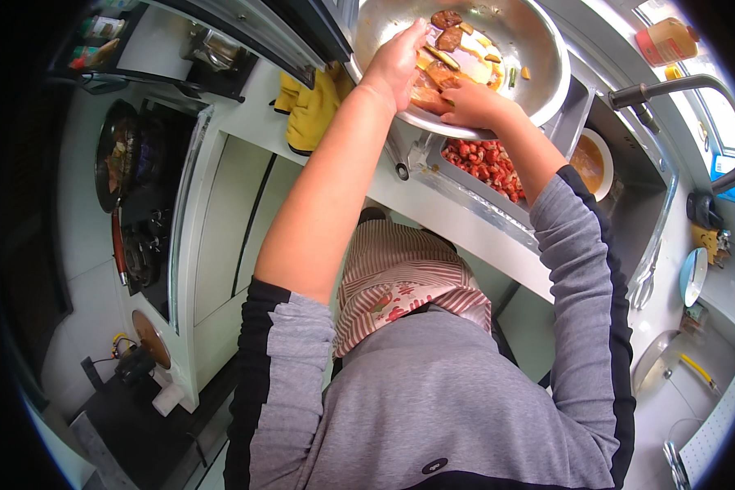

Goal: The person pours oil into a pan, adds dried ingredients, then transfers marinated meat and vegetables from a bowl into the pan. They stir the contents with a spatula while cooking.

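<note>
A large stainless steel bowl point(542, 49) stands on the counter at the sink's edge. Slices of raw meat point(427, 98) in an orange-brown marinade lie inside, with darker pieces and bits of green onion and ginger. My left hand point(398, 64) is at the bowl's left side, its fingers over the meat; whether it grips a slice cannot be told. Low in the bowl, my right hand point(474, 105) has its fingers in the meat near the front rim, their tips partly hidden. Below the bowl, a tray of chopped red chillies point(484, 166) shows.
To the right are the sink point(634, 202), a bowl of brownish liquid point(590, 162) and a black faucet point(655, 92). Yellow gloves or cloth point(312, 110) lie left of the bowl. Farther left, a wok point(117, 156) sits on the stove. An open cabinet door point(269, 30) hangs at the upper left.
</note>
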Available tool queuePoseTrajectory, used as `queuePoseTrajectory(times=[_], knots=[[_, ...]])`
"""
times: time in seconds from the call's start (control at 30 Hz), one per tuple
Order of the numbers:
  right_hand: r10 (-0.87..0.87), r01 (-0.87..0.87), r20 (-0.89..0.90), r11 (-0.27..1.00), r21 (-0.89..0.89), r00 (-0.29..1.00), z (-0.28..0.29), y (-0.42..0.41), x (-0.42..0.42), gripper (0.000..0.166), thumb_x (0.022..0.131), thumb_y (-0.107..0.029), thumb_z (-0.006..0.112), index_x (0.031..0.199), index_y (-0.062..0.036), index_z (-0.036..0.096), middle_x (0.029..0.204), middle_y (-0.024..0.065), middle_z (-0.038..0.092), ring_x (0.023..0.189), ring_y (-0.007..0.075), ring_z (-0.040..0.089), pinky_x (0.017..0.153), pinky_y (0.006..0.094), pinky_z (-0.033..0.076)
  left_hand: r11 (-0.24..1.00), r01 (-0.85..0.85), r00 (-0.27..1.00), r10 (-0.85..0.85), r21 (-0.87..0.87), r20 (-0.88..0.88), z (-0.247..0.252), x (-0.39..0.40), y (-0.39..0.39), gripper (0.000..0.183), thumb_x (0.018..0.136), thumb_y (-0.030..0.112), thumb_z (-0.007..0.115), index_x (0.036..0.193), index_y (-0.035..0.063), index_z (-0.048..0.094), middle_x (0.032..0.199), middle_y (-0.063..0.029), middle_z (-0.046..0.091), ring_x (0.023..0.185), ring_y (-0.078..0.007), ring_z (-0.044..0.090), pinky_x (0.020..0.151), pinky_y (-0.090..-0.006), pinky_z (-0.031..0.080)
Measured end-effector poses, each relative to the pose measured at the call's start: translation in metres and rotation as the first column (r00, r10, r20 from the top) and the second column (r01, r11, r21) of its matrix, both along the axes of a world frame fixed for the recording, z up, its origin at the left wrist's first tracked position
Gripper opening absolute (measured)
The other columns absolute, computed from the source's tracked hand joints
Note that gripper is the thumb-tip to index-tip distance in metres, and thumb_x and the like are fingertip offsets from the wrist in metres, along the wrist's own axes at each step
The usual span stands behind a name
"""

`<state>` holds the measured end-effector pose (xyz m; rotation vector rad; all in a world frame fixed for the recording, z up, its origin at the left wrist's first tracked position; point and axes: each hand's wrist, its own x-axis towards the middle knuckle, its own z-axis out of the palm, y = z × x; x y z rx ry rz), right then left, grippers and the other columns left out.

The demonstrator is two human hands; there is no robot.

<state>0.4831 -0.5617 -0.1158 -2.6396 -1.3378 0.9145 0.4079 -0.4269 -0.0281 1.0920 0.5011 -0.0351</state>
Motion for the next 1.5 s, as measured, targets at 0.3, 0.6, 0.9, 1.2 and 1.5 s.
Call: queuePoseTrajectory(times=[0.3,0.6,0.9,1.2,1.5], knots=[[0.025,-0.026,-0.029,0.999,-0.041,0.999,-0.003,0.004,0.005,0.052,0.083,-0.043,0.061,0.123,-0.0107,0.059,0.119,0.0217,0.056,0.108,0.0376,0.056,0.094,0.0438,0.044,0.995,0.038,0.995,-0.029,-0.093,0.099,-0.021,-0.002,0.034,0.043,0.097,0.039,0.046,0.126,0.0078,0.053,0.127,-0.0079,0.055,0.115,-0.0213,0.050,0.101,-0.0339,0.037],[-0.042,0.041,-0.031,0.998,-0.055,0.999,0.000,0.003,-0.004,0.054,0.082,-0.045,0.061,0.125,-0.0112,0.059,0.121,0.0213,0.056,0.109,0.0368,0.056,0.095,0.0423,0.045,0.996,0.082,0.995,-0.083,0.021,0.058,-0.019,0.021,0.044,0.054,0.091,0.049,0.055,0.125,0.0074,0.051,0.127,-0.0104,0.051,0.119,-0.0214,0.044,0.102,-0.0340,0.034],[0.073,-0.073,0.015,0.997,-0.031,0.997,0.004,0.008,0.010,0.044,0.077,-0.044,0.062,0.102,-0.0081,0.070,0.100,0.0145,0.068,0.095,0.0304,0.064,0.084,0.0407,0.050,0.985,0.122,0.991,-0.115,0.124,-0.062,-0.017,0.011,-0.016,0.058,0.092,0.051,0.051,0.133,0.0103,0.047,0.147,-0.0168,0.031,0.139,-0.0278,0.022,0.115,-0.0409,0.010],[0.028,-0.023,-0.041,0.995,0.100,0.999,-0.006,-0.003,0.006,0.038,0.075,-0.036,0.066,0.099,-0.0079,0.069,0.101,0.0144,0.067,0.095,0.0316,0.063,0.082,0.0406,0.050,0.978,0.082,0.973,-0.036,0.193,-0.229,-0.029,0.028,-0.004,0.059,0.093,0.052,0.048,0.136,0.0121,0.044,0.147,-0.0104,0.032,0.135,-0.0257,0.029,0.110,-0.0478,0.019],[-0.066,0.066,-0.040,0.998,0.001,0.997,-0.004,-0.018,0.006,0.023,0.075,-0.017,0.063,0.092,-0.0047,0.072,0.094,0.0161,0.069,0.088,0.0318,0.066,0.077,0.0396,0.053,0.961,0.014,0.950,0.074,0.277,-0.305,-0.068,0.044,0.003,0.047,0.098,0.036,0.044,0.124,-0.0026,0.052,0.115,-0.0152,0.062,0.100,-0.0260,0.063,0.086,-0.0391,0.051]])
